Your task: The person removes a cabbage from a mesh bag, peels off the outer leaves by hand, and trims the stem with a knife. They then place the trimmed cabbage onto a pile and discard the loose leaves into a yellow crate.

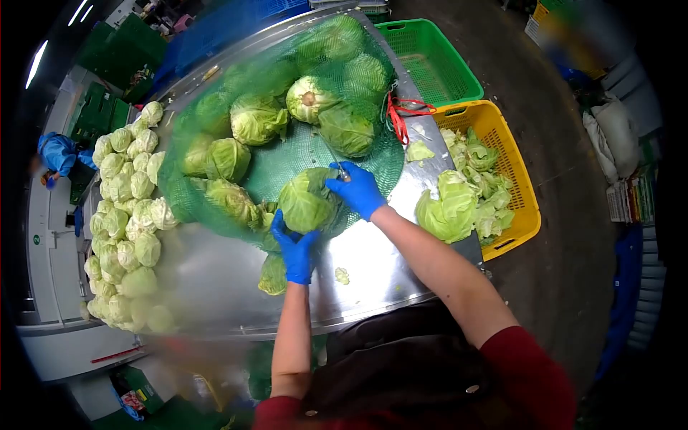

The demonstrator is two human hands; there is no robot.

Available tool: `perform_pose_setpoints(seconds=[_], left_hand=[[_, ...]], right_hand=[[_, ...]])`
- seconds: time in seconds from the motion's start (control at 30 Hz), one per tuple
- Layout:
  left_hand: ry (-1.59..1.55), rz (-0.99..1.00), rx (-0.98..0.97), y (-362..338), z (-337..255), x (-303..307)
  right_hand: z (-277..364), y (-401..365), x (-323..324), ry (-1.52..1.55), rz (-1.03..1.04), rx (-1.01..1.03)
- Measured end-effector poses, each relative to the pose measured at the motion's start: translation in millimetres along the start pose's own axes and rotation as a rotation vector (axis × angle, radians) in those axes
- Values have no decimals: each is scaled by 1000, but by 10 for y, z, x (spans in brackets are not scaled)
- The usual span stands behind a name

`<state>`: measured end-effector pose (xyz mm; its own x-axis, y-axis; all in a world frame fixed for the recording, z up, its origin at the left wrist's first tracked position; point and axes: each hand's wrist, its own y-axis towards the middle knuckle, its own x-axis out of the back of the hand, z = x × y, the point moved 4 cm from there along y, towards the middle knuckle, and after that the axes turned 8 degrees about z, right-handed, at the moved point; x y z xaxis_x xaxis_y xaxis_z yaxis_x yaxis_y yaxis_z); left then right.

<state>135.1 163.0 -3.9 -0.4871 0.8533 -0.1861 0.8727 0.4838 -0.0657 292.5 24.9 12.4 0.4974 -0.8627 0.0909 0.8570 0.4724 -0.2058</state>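
Note:
A green cabbage (308,199) rests on the near part of an open green mesh bag (283,166), between my two hands. My left hand (294,251), in a blue glove, grips its lower left side with thumb and fingers spread around it. At its upper right is my right hand (356,190), also gloved in blue, with the fingers closed around a small metal tool (344,172) that looks like a knife; most of it is hidden. Several more cabbages (258,120) lie in the bag, some under the mesh. One leafy cabbage piece (273,275) sits below my left hand.
Pale trimmed cabbages (118,222) are piled along the left of the metal table (215,287). A yellow crate (527,208) with loose leaves stands at the right, a green crate (430,57) behind it. Red string (401,118) hangs from the bag. A person in blue (59,153) is far left.

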Motion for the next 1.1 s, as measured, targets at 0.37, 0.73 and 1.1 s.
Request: perform_pose_setpoints(seconds=[0.37,0.73,1.1], left_hand=[[-520,90,226,-89,132,266],[227,352,56,-1041,-49,-338],[927,762,-42,-751,30,-934]], right_hand=[[9,-1088,-285,274,374,54],[-508,-2298,1175,727,328,-561],[-342,-1153,2203,749,-633,37]])
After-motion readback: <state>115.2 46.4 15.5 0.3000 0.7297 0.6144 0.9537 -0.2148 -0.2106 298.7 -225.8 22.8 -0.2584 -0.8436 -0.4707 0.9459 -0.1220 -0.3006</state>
